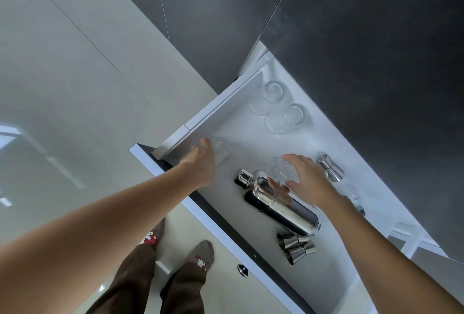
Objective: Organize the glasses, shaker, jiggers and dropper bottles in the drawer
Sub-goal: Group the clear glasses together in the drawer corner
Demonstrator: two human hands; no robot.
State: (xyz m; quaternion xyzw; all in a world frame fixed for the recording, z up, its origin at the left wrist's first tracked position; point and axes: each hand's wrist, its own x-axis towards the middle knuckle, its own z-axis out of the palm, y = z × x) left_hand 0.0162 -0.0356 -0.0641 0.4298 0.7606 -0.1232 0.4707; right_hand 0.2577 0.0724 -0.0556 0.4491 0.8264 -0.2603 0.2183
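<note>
Open drawer [334, 286]. Left hand [203, 163] grips a clear glass [221, 154] at nine o'clock; right hand [307, 179] wraps a ribbed glass [280, 170] centrally, above the shaker [281, 203]. Glass is fragile, slippery: grasp the sides.

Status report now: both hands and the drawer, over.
Left hand on a clear glass. Right hand around a ribbed glass, above the shaker. Drawer open, nothing blocking.
</note>
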